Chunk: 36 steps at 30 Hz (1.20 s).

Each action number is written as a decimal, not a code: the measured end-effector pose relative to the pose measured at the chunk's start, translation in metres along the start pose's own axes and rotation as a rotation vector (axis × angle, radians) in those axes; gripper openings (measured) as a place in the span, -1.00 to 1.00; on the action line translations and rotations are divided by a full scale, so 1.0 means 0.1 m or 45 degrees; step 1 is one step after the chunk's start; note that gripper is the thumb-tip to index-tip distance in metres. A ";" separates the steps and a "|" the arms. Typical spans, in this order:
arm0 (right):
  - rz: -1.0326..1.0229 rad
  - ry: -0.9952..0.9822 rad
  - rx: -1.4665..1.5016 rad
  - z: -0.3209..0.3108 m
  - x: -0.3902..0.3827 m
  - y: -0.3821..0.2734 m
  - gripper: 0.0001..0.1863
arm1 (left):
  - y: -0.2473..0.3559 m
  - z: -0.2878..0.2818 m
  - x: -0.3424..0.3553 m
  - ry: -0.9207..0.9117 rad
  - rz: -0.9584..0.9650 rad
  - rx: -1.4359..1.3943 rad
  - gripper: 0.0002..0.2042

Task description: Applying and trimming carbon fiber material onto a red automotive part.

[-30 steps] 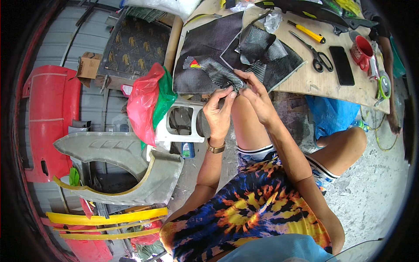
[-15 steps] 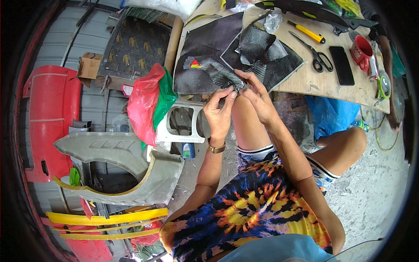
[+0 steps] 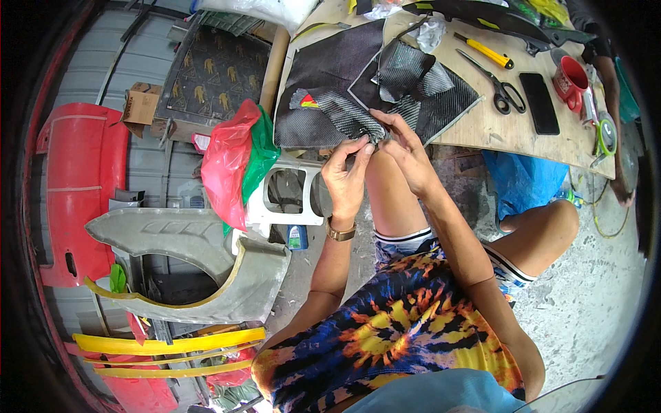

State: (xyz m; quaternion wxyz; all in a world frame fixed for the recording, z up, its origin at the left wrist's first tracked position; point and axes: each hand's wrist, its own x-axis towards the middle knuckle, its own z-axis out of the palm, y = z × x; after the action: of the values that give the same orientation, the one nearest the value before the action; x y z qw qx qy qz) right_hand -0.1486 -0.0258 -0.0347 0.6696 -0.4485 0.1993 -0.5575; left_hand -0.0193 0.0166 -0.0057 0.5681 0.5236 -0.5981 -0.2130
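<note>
A narrow strip of black woven carbon-fibre cloth (image 3: pixel 344 115) lies over a dark sheet (image 3: pixel 303 69) at the table's near edge, a red and yellow sticker (image 3: pixel 308 101) by its far end. My left hand (image 3: pixel 344 175) pinches the strip's near end between thumb and fingers. Against the same end my right hand (image 3: pixel 407 157) is closed, its index finger extended along the cloth's edge. The exact contact of the fingertips is partly hidden. Beyond my right hand lie more carbon-fibre pieces (image 3: pixel 406 72), some overlapping and creased.
On the wooden table (image 3: pixel 475 131) lie black scissors (image 3: pixel 506 96), a yellow cutter (image 3: pixel 485 50), a phone (image 3: pixel 539 103), a red mug (image 3: pixel 570 79) and a tape roll (image 3: pixel 606 136). A grey fender (image 3: pixel 186 230) and white stool (image 3: pixel 303 213) stand left. Another person's arm (image 3: pixel 613 103) shows far right.
My hands stay almost still at the strip's near end. At the far right, the other person's hand has shifted slightly.
</note>
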 end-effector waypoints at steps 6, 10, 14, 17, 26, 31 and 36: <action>0.014 -0.007 0.023 -0.01 0.00 0.00 -0.45 | 0.01 0.01 0.00 -0.001 0.005 -0.007 -0.86; 0.022 -0.009 0.015 0.00 0.00 -0.02 -0.44 | 0.00 0.00 0.00 0.006 0.013 0.002 -0.86; 0.012 -0.002 -0.006 0.01 0.00 -0.04 -0.45 | 0.01 0.00 0.01 0.008 0.009 0.004 -0.86; 0.002 0.002 0.003 0.00 0.01 -0.02 -0.46 | 0.01 -0.01 0.01 -0.005 0.004 -0.001 -0.85; 0.073 -0.086 0.096 -0.01 0.05 -0.01 -0.50 | -0.01 -0.04 0.02 0.039 -0.005 -0.023 -0.88; 0.029 -0.088 0.160 -0.02 0.11 0.04 -0.52 | 0.00 -0.13 0.05 0.111 -0.104 -0.040 -0.87; -0.076 -0.009 0.006 0.07 0.12 0.08 -0.56 | -0.03 -0.13 0.06 0.090 -0.072 -0.066 -0.86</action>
State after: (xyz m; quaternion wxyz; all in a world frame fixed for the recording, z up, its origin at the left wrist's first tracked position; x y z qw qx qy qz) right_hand -0.1354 -0.0347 -0.0350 0.6544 -0.4546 0.1819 -0.5762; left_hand -0.0058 0.0144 -0.0017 0.5960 0.5325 -0.5569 -0.2260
